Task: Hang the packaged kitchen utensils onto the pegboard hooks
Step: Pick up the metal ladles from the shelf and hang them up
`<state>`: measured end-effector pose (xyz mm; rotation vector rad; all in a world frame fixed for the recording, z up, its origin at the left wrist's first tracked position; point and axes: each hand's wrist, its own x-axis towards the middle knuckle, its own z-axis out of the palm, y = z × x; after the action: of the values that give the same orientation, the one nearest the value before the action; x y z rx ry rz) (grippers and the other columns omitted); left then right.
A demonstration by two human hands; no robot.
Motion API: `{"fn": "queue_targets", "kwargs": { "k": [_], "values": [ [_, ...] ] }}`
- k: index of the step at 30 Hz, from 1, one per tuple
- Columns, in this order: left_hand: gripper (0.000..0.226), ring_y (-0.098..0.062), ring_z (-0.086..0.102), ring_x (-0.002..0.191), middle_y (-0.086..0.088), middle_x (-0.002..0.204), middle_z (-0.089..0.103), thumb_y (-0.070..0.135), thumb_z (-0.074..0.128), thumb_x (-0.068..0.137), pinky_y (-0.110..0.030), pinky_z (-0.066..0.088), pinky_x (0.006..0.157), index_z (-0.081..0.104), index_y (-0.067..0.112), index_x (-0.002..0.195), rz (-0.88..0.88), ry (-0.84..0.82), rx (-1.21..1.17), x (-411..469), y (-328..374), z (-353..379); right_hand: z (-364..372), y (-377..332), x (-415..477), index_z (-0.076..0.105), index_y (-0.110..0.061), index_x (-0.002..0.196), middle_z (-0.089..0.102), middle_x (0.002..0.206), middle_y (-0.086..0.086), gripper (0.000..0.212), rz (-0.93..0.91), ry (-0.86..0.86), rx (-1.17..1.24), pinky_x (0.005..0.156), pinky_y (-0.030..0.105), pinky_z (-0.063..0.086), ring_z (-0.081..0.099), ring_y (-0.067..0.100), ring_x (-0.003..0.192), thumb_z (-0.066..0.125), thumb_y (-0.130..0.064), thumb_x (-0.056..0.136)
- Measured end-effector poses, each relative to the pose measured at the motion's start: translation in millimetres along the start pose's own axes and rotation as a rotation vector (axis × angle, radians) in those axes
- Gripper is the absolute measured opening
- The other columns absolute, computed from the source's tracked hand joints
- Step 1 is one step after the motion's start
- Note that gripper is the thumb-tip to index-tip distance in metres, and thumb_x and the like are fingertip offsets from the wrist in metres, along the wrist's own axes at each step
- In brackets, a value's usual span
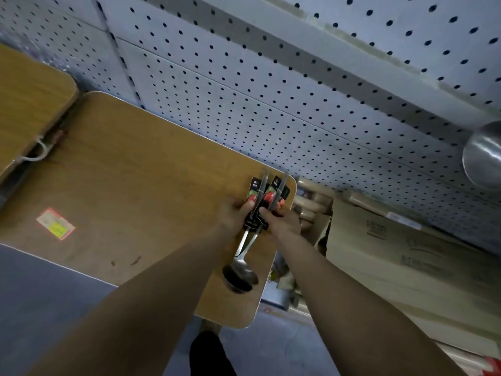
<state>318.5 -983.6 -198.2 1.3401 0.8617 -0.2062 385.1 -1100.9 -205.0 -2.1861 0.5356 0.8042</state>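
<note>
Above the table [135,185], left hand [233,213] and right hand [283,221] tight around packaged ladles [240,275].

Pegboard [271,85] pale grey, black dot grid; table [135,185] tan woodgrain; ladle cards [267,196] black with red; ladles [240,275] silver.

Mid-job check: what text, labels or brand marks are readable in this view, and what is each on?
None reads for certain.
Packaging cards on the ladles: white logo and lettering, too small and blurred.
Sticker on the table: print blurred.
Cardboard box: dark printed characters, blurred.
</note>
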Motion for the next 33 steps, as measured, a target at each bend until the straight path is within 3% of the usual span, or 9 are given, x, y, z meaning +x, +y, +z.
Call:
{"fn": "queue_targets", "kwargs": {
  "k": [2, 5, 10, 18, 20, 23, 25, 29, 33],
  "values": [
    [0.03, -0.03, 0.068, 0.093, -0.018, 0.102, 0.071, 0.025, 0.056, 0.101, -0.03, 0.057, 0.073, 0.068, -0.002, 0.108, -0.067, -0.039, -0.036, -0.4, -0.8, 4.8, 8.3, 5.5, 5.6, 0.07, -0.023, 0.094, 0.075, 0.096, 0.002, 0.033, 0.014, 0.015, 0.041, 0.083, 0.045, 0.062, 0.072, 0.023, 0.089, 0.087, -0.041, 0.072],
    [0.036, -0.027, 0.067, 0.081, -0.016, 0.091, 0.07, 0.032, 0.055, 0.1, -0.025, 0.055, 0.062, 0.069, -0.002, 0.105, -0.129, -0.035, -0.052, -3.5, -3.8, 4.0, 16.2, 12.9, 9.1, 0.063, -0.021, 0.102, 0.072, 0.099, 0.002, 0.073, 0.04, 0.016, 0.116, 0.081, 0.044, 0.062, 0.071, 0.023, 0.091, 0.09, -0.056, 0.044],
    [0.036, -0.023, 0.066, 0.082, -0.018, 0.101, 0.071, 0.036, 0.061, 0.096, -0.026, 0.053, 0.064, 0.068, 0.003, 0.109, -0.173, 0.015, -0.086, -15.9, -8.6, -5.7, 19.5, 25.8, -2.9, 0.072, -0.026, 0.089, 0.075, 0.096, -0.001, 0.029, 0.045, -0.082, 0.101, 0.089, 0.045, 0.059, 0.071, 0.021, 0.091, 0.085, -0.045, 0.072],
    [0.029, -0.03, 0.069, 0.1, -0.016, 0.106, 0.071, 0.034, 0.056, 0.1, -0.04, 0.056, 0.089, 0.069, 0.009, 0.105, -0.124, 0.082, -0.14, -51.3, -27.2, -41.3, 41.7, 26.4, -41.4, 0.064, -0.026, 0.095, 0.073, 0.106, 0.005, 0.029, -0.023, -0.193, 0.306, 0.091, 0.047, 0.058, 0.07, 0.023, 0.095, 0.086, -0.024, 0.077],
    [0.027, -0.032, 0.067, 0.104, -0.016, 0.106, 0.071, 0.034, 0.056, 0.099, -0.044, 0.054, 0.095, 0.069, 0.01, 0.104, -0.114, 0.129, -0.157, -57.1, -37.7, -52.6, 49.4, 32.9, -49.2, 0.063, -0.03, 0.1, 0.073, 0.113, 0.005, 0.038, -0.027, -0.29, 0.364, 0.088, 0.041, 0.058, 0.071, 0.019, 0.096, 0.089, -0.028, 0.073],
    [0.023, -0.031, 0.068, 0.101, -0.015, 0.1, 0.072, 0.032, 0.058, 0.099, -0.045, 0.053, 0.097, 0.07, 0.015, 0.092, -0.103, 0.177, -0.195, -70.6, -48.0, -64.5, 60.7, 39.1, -63.5, 0.062, -0.028, 0.096, 0.072, 0.106, 0.0, 0.018, -0.026, -0.383, 0.348, 0.08, 0.027, 0.053, 0.066, 0.012, 0.089, 0.076, -0.019, 0.089],
    [0.023, -0.029, 0.07, 0.094, -0.015, 0.096, 0.073, 0.029, 0.06, 0.099, -0.041, 0.057, 0.091, 0.073, 0.011, 0.093, -0.089, 0.192, -0.229, -80.0, -51.3, -68.0, 67.4, 41.6, -71.9, 0.062, -0.031, 0.093, 0.072, 0.104, 0.0, 0.018, -0.056, -0.347, 0.337, 0.086, 0.035, 0.054, 0.066, 0.013, 0.088, 0.075, -0.02, 0.09],
    [0.025, -0.021, 0.065, 0.074, -0.017, 0.092, 0.07, 0.015, 0.067, 0.094, -0.018, 0.054, 0.055, 0.069, -0.004, 0.11, -0.071, 0.218, -0.225, -103.3, -43.9, -75.0, 72.6, 41.7, -92.4, 0.064, -0.029, 0.092, 0.073, 0.097, -0.002, 0.013, -0.127, -0.308, 0.304, 0.083, 0.04, 0.057, 0.069, 0.018, 0.088, 0.076, -0.024, 0.089],
    [0.011, -0.019, 0.062, 0.07, -0.008, 0.081, 0.068, 0.015, 0.071, 0.09, -0.02, 0.052, 0.054, 0.07, 0.004, 0.093, -0.062, 0.301, -0.261, -133.6, -28.1, -91.8, 62.0, 34.7, -127.1, 0.069, -0.021, 0.105, 0.076, 0.101, 0.004, 0.019, -0.224, -0.287, 0.377, 0.083, 0.044, 0.061, 0.073, 0.026, 0.089, 0.077, -0.028, 0.089]
  ]
}}
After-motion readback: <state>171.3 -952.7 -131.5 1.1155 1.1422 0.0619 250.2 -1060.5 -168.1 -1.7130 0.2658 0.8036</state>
